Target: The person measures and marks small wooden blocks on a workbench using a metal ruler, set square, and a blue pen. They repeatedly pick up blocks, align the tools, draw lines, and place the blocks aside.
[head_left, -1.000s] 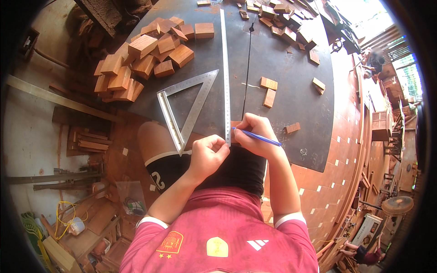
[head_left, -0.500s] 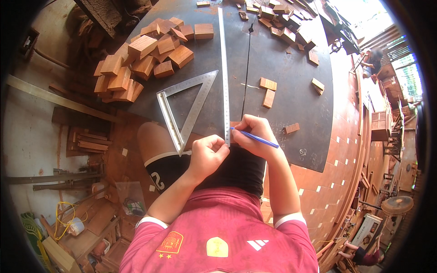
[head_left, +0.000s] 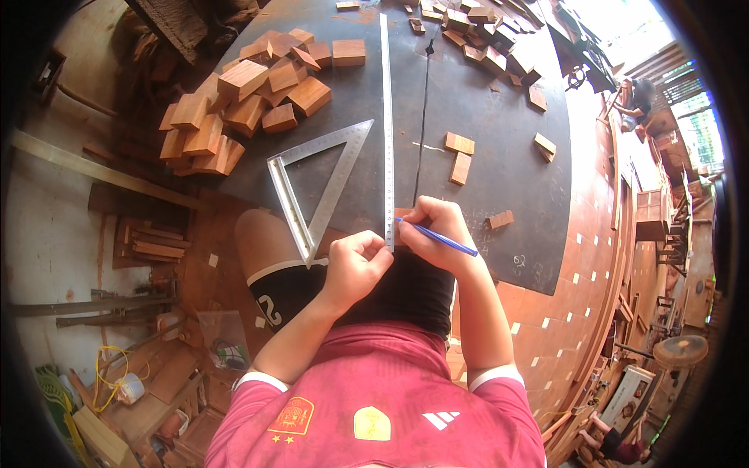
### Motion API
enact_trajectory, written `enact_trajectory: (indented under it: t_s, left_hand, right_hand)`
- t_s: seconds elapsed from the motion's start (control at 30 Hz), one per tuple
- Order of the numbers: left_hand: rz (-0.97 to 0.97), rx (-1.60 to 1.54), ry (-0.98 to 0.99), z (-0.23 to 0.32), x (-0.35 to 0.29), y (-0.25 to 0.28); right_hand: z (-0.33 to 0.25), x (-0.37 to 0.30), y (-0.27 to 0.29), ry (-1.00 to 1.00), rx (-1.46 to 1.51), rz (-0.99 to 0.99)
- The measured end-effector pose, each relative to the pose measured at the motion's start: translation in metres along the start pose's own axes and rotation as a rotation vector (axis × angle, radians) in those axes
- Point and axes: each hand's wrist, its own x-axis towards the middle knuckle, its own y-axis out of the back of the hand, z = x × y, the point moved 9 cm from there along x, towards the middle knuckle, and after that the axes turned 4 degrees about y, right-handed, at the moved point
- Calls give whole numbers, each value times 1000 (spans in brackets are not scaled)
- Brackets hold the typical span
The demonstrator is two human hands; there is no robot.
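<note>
My left hand (head_left: pixel 357 267) pinches the near end of a long steel ruler (head_left: pixel 387 132), which reaches away across the dark tabletop. In my right hand (head_left: pixel 437 230) is a blue pen (head_left: pixel 443 239), its tip close to the ruler's right edge. A small wooden block (head_left: pixel 401 212) shows partly beside the ruler, mostly covered by my right fingers. Left of the ruler lies a metal triangle square (head_left: pixel 334 187), its near corner over the table's edge. Two wooden blocks (head_left: pixel 459 159) lie end to side beyond my right hand.
A heap of wooden blocks (head_left: pixel 242 101) sits at the far left of the dark table (head_left: pixel 499 101). More blocks (head_left: pixel 488 39) crowd the far right. Single pieces (head_left: pixel 500 220) lie near my right hand. Two people (head_left: pixel 638 105) (head_left: pixel 620 444) are off to the right.
The far end of the ruler has swung slightly to the right. Both my hands and the pen stay almost where they were.
</note>
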Motion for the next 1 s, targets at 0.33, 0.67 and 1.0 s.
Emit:
enact_trajectory:
  t_s: [0.33,0.67,1.0]
  left_hand:
    - [-5,-8,3,-1,0,0]
    - [158,242,-95,18,-13,26]
    - [565,203,-216,16,-64,136]
  right_hand:
    - [0,-1,0,-4,-29,12]
    - [19,-11,7,77,231,144]
    - [-8,-40,44,446,54,292]
